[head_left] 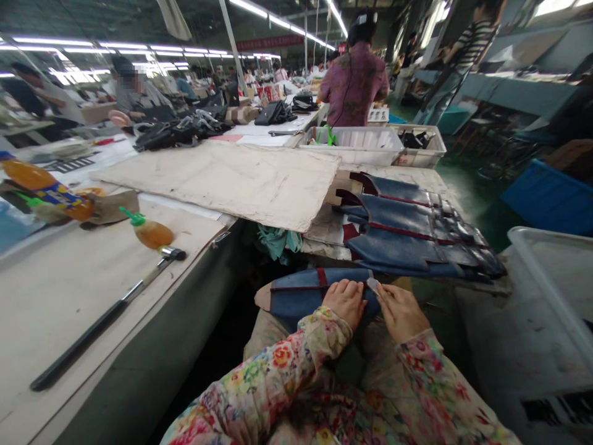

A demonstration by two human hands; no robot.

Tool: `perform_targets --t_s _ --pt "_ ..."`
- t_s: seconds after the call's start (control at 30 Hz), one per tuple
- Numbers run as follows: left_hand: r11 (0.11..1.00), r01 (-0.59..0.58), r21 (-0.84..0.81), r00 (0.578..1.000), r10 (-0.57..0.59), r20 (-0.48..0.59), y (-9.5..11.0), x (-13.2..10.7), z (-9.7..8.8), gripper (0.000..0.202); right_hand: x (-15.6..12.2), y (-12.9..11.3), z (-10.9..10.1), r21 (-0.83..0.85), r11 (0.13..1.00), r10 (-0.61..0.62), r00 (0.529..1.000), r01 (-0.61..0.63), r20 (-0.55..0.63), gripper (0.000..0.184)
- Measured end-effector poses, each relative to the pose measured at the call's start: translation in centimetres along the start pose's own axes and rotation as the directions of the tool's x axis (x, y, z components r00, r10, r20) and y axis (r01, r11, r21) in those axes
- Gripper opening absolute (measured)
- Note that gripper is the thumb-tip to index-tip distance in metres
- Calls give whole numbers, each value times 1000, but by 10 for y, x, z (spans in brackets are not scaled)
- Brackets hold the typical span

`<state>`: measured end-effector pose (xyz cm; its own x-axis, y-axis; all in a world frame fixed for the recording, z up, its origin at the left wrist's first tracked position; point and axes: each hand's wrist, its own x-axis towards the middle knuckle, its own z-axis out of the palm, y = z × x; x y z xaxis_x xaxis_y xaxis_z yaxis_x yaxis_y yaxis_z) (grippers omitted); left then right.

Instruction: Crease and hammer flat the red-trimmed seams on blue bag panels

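A blue leather piece with dark red trim (296,295) lies across my lap. My left hand (345,301) rests on its right part with the fingers curled down onto it. My right hand (399,311) sits just beside, pinching a small pale object (373,285) at the piece's edge; I cannot make out what it is. A stack of matching blue pieces (407,232) lies on the low table right behind my hands.
A long workbench (69,290) on the left carries a hammer (111,309), a small glue bottle (148,232) and an orange drink bottle (41,185). A pale board (231,179) spans the tables. White bins (356,145) and a person in purple (354,80) stand beyond; a white tray (551,272) at right.
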<state>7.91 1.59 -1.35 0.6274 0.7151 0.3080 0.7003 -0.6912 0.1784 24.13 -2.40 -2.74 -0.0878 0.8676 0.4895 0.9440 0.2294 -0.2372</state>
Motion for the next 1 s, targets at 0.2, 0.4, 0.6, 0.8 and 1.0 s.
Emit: perform_targets --t_s 0.2,0.4,0.6,0.8,1.0 --pt "999 47 13 999 -47 -21 -15 -15 -6 37 6 -30 2 36 998 -54 998 53 28 33" --pt "991 130 39 986 -125 -106 -32 -37 -21 31 15 -63 10 78 991 -116 991 111 68 33" --pt "991 118 70 975 -103 -197 -47 -62 -29 33 18 -75 14 146 984 -118 988 103 97 33" --pt "986 79 145 983 -52 -177 -45 -80 -25 38 19 -59 10 282 958 -120 971 59 206 31" --pt "983 101 151 982 -74 -176 -40 -86 -28 38 28 -47 10 398 917 -136 939 -1 315 31"
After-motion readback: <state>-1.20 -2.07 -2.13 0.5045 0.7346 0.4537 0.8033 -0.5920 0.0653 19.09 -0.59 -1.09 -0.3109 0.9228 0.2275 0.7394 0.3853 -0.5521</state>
